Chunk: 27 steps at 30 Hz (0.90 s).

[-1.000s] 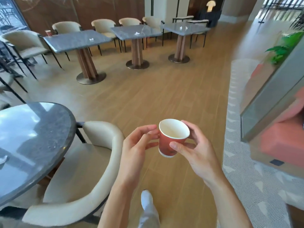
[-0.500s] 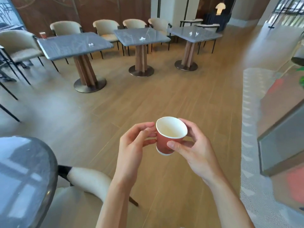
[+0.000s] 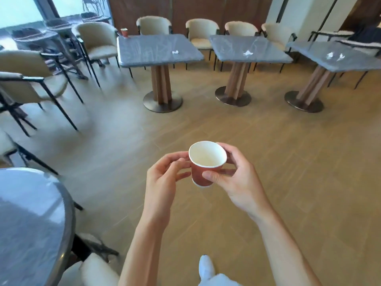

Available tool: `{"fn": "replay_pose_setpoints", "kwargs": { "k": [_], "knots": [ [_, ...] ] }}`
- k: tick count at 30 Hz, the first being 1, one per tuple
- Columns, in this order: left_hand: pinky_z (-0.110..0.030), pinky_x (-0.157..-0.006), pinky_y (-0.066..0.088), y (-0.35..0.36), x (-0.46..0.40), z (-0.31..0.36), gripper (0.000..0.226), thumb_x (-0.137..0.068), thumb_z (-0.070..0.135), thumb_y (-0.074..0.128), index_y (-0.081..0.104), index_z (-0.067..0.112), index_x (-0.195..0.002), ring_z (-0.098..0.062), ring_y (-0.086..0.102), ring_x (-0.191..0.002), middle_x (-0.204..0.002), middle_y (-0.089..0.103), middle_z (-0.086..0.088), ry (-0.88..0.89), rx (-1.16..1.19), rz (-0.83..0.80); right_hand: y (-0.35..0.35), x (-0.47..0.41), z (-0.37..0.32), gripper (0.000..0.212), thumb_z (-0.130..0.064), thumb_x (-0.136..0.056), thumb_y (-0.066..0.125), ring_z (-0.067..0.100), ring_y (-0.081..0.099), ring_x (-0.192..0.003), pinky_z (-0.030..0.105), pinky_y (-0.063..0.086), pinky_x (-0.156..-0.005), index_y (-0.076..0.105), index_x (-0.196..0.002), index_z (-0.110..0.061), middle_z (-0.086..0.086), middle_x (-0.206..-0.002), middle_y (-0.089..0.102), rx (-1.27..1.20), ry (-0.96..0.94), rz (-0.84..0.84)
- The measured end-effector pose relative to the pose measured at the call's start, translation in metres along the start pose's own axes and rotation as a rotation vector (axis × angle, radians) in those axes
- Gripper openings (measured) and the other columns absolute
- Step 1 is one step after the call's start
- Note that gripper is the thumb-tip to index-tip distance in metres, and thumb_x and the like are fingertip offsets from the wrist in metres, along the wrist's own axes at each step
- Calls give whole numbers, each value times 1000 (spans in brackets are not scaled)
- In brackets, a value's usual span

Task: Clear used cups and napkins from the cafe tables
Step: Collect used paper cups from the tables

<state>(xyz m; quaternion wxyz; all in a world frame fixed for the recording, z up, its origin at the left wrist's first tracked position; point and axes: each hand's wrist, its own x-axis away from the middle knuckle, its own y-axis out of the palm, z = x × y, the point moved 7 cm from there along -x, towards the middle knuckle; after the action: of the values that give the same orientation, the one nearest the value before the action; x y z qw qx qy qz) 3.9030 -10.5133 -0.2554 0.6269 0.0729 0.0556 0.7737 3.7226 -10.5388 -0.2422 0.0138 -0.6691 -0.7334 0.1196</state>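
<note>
You've got the cup (image 3: 203, 172) in both hands, chest-front, over bare wood floor (image 3: 288, 162). It's red paper with a white inside, upright with a slight tilt, mouth open toward you; looks empty.

Right hand (image 3: 237, 178) is wrapped round it: thumb across the near wall, fingers behind the far side just under the rim. Left hand (image 3: 165, 180) sits at the cup's left side, fingertips touching the wall near the rim, a lighter pinch than the right. Hands close together, only the cup between them.

Ahead, three square grey tables in a row:
- left table (image 3: 156, 48): second red cup (image 3: 124, 32) at its far left corner, crumpled napkin (image 3: 175, 52) near the right edge
- middle table (image 3: 247, 48): one crumpled napkin (image 3: 247, 52)
- right table (image 3: 334, 56): two napkin pieces (image 3: 335, 55)

All well apart from you. Cream chairs (image 3: 153, 24) line the far side of the tables and more stand at the left.

Round grey table (image 3: 31, 219) at your lower left, edge close to your left forearm, not touching. White shoe (image 3: 206, 266) at the bottom of the view. Edges of the view are blurred.
</note>
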Motion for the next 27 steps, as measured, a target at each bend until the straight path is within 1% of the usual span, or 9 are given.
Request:
{"fn": "replay_pose_setpoints", "kwargs": {
  "k": [2,5,10,14,18,21,22,25,27],
  "knots": [
    [-29,-80,59,-6,-44,13,25,-102,6,53,78,13,-103,-24,74,-99,-101,79,-6,32,17,67,13,-60,-3,72,-29,-68,90,3,63,-115,21,56,-84,60,-132,-20,-10,-124,69,-6,-21,-60],
    [-27,-79,59,-24,-97,39,21,-98,12,57,77,14,-103,-23,74,-102,-103,79,-5,101,34,181,44,-137,-13,77,-37,-64,87,-2,61,-115,22,57,-84,58,-135,-23,-14,-123,68,-39,-63,-161],
    [-29,-80,60,-74,-158,54,25,-103,5,53,77,12,-104,-25,75,-100,-103,79,-6,112,17,387,117,-224,-14,81,-36,-64,87,5,62,-119,40,59,-94,56,-138,-25,-11,-126,68,-55,-74,-354],
    [-30,-82,60,-115,-222,50,24,-102,5,53,77,10,-105,-23,75,-98,-101,79,-5,97,14,473,174,-291,-1,78,-28,-70,91,7,62,-121,42,59,-95,55,-140,-26,-11,-127,68,-45,-82,-446],
    [-31,-84,59,-149,-317,42,23,-102,6,55,77,12,-104,-24,74,-99,-99,79,-4,87,10,490,220,-373,19,78,-29,-68,89,6,62,-120,37,58,-94,55,-138,-24,-11,-127,68,-44,-76,-420],
    [-37,-90,59,-178,-399,51,21,-101,9,58,78,16,-104,-22,73,-100,-99,79,-1,71,-10,467,258,-448,20,73,-16,-73,90,2,61,-119,27,58,-91,56,-138,-21,-9,-127,68,-42,-76,-394],
    [-38,-91,59,-189,-425,58,19,-100,12,60,78,17,-103,-21,73,-99,-99,79,0,70,-11,458,271,-471,16,73,-16,-73,90,2,61,-120,26,57,-91,56,-138,-21,-9,-127,68,-38,-77,-391],
    [-34,-86,60,-222,-492,90,20,-93,24,61,79,20,-100,-20,74,-98,-98,79,0,112,1,424,309,-534,-3,77,-30,-67,88,3,61,-121,25,57,-90,57,-137,-22,-10,-127,68,-65,-101,-354],
    [-30,-82,60,-244,-532,107,20,-94,21,60,79,18,-101,-20,75,-96,-98,79,-1,130,-6,423,335,-572,-11,78,-35,-66,87,3,60,-122,28,58,-92,57,-137,-23,-10,-127,68,-73,-111,-349]
  ]
}}
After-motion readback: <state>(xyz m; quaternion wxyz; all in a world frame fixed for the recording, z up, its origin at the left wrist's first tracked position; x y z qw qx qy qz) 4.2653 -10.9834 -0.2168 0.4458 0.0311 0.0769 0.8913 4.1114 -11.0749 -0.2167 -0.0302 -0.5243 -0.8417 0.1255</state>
